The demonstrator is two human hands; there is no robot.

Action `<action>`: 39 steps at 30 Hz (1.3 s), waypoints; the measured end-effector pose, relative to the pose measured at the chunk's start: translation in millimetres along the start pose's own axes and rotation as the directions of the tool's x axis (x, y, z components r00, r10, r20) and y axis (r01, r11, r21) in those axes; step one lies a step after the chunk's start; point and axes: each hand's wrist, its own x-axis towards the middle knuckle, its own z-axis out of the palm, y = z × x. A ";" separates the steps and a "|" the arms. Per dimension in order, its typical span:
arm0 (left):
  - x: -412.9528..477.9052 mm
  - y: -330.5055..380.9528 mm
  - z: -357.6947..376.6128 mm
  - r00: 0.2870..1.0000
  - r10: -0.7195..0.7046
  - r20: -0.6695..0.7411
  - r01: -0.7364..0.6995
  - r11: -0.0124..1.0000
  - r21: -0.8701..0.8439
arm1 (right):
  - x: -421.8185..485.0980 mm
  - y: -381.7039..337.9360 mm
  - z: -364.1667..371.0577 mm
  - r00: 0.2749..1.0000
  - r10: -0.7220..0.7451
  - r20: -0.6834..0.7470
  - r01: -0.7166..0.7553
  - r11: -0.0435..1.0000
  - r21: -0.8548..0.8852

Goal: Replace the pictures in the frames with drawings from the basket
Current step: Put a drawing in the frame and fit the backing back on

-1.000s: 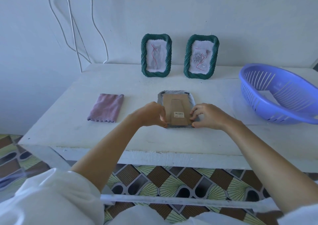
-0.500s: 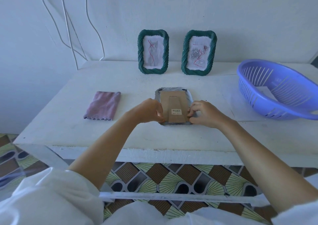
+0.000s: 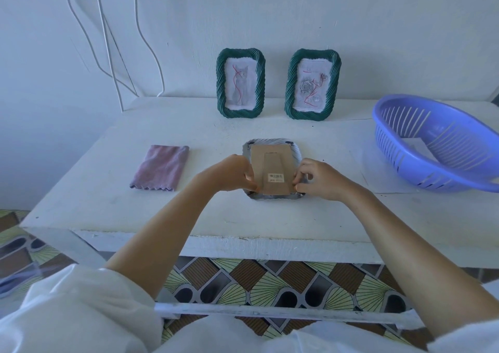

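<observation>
Two hands [image 3: 229,173] [image 3: 321,179] regripped; three frames [image 3: 271,163] [image 3: 240,82] [image 3: 313,83], one basket [image 3: 399,147]

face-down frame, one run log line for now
face-down frame: cardboard back up | left hand: grips left edge | right hand: pinches right edge | basket: paper inside

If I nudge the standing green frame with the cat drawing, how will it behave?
The cat frame stands upright on its narrow bottom edge, so it would probably tip rather than slide. Its thick ribbed border looks rigid and should give the fingers a firm, non-slippery hold.
</observation>
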 end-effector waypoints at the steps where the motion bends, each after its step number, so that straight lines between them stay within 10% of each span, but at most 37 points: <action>1: 0.8 -0.2 -0.9 1.000 -0.017 -0.017 0.017 1.000 -0.012 | 1.4 -0.5 -1.8 1.000 -0.003 0.006 0.003 1.000 0.013; 9: 37.0 -7.2 -13.6 0.910 -0.284 -0.302 0.150 0.905 -0.398 | 51.2 5.9 -26.8 0.960 0.080 -0.269 -0.064 0.996 0.067; 39: 91.4 -33.3 -13.6 0.938 -0.288 -0.195 0.196 0.902 -0.386 | 117.6 20.0 -22.3 0.967 0.191 -0.166 -0.199 0.979 -0.037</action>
